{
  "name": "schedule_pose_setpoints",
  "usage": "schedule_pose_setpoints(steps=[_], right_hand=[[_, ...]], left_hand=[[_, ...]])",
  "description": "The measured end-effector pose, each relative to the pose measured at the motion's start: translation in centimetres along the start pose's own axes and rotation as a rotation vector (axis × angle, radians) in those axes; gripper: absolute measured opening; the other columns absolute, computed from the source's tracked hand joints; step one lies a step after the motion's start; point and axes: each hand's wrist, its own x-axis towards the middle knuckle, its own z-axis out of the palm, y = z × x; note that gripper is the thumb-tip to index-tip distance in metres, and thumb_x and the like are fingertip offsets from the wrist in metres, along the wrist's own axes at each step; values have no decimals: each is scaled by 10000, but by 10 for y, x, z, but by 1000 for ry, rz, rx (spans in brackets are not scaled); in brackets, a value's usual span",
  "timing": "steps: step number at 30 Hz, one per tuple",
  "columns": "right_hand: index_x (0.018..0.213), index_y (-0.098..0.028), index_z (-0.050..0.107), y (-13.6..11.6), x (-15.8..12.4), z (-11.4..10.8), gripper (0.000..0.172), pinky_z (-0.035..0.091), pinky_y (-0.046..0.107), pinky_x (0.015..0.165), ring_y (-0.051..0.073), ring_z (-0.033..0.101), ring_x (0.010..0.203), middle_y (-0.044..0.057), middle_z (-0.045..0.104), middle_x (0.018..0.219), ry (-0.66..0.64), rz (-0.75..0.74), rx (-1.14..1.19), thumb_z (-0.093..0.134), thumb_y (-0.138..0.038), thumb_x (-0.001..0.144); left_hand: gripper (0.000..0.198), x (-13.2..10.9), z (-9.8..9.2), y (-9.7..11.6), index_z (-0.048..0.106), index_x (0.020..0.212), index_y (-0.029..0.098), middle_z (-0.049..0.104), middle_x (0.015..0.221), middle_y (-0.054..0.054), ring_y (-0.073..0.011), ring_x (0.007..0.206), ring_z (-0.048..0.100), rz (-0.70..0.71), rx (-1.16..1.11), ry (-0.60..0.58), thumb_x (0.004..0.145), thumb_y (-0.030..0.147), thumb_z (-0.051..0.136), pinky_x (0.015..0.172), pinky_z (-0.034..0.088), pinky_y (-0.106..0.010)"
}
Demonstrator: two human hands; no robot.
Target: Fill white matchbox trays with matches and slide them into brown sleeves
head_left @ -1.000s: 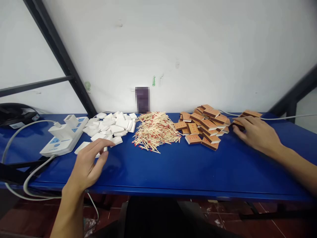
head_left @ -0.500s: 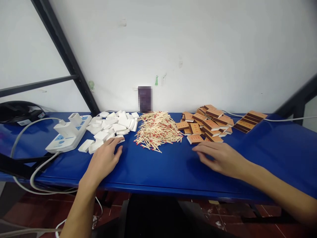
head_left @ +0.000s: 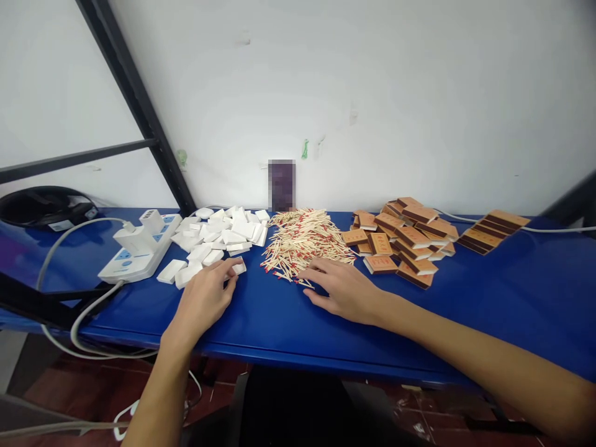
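Note:
On the blue table (head_left: 465, 310) lie a heap of white inner trays (head_left: 218, 239), a pile of red-tipped matches (head_left: 302, 239) and a heap of orange matchbox sleeves (head_left: 400, 239). My left hand (head_left: 205, 298) rests flat at the near edge of the white trays, fingertips touching one tray (head_left: 238, 268). My right hand (head_left: 342, 288) lies on the table with fingers spread, its fingertips at the near edge of the match pile. Neither hand holds anything I can see.
A neat row of filled matchboxes (head_left: 491, 230) stands at the back right. A white power strip (head_left: 139, 248) with plugs and grey cables sits at the left, beside a black object (head_left: 41, 205). Black metal bars (head_left: 135, 105) cross the left wall.
My right hand has left the row of boxes at the far right and swept left across the table to the matches. My left hand moved forward to the white trays.

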Motion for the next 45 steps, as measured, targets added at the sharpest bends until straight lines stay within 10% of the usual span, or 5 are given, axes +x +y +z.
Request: schedule_pose_setpoints(steps=[14, 21, 36, 45], right_hand=[[870, -187, 667, 10, -11, 13, 152, 535, 334, 730, 197, 629, 812, 67, 671, 854, 138, 14, 196, 541, -176, 954], [874, -204, 676, 7, -14, 8, 167, 527, 298, 693, 175, 636, 771, 44, 690, 814, 145, -22, 316, 544, -104, 897], [808, -210, 625, 1, -12, 0, 191, 475, 268, 641, 150, 577, 708, 8, 650, 745, 132, -69, 420, 532, -43, 818], [870, -201, 648, 2, -21, -9, 186, 494, 295, 707, 156, 586, 738, 28, 642, 800, 18, -119, 427, 534, -59, 832]], left_hand=[[123, -18, 6, 67, 691, 978, 221, 699, 833, 5, -146, 755, 615, 620, -432, -249, 936, 162, 591, 810, 425, -304], [80, -19, 19, 75, 666, 852, 192, 703, 785, -2, -131, 700, 616, 759, -448, -63, 872, 137, 611, 702, 405, -313], [41, -19, 16, 74, 614, 821, 175, 667, 712, -25, -141, 615, 593, 626, -456, 251, 846, 172, 581, 591, 452, -277], [348, -23, 2, 65, 428, 652, 187, 378, 609, 28, -116, 566, 357, 352, -816, 137, 984, 264, 493, 546, 265, -297]])
